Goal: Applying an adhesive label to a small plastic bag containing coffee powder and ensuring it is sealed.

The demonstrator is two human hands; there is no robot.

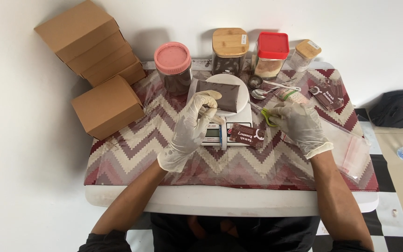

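On the far left: plain brown cardboard boxes (92,51) were stacked against the wall, with one more box (108,106) set apart on the zigzag-patterned cloth (131,154).
Back row: a pink-lidded jar of dark powder (173,65), a wooden-lidded dark jar (230,49), a red-lidded clear container (271,53) and a small wooden-lidded jar (304,53) stood in line.
Left hand (192,126): gloved in white, fingers curled, thumb and fingertips pinching the near edge of the flat brown filled pouch (222,94).
Pouch: it lay on the round white plate of the digital kitchen scale (225,126).
Label card (246,135): dark maroon, lying just beside the scale's display.
Right hand (299,126): gloved, loosely closed over green-handled scissors (269,116); how firmly, I cannot tell.
Right side: metal spoons (267,91), more dark printed packets (327,93) and clear empty plastic bags (350,149) lay there.
Progress: one pouch looked filled and on the scale; the empty bags and loose labels suggested more remained.
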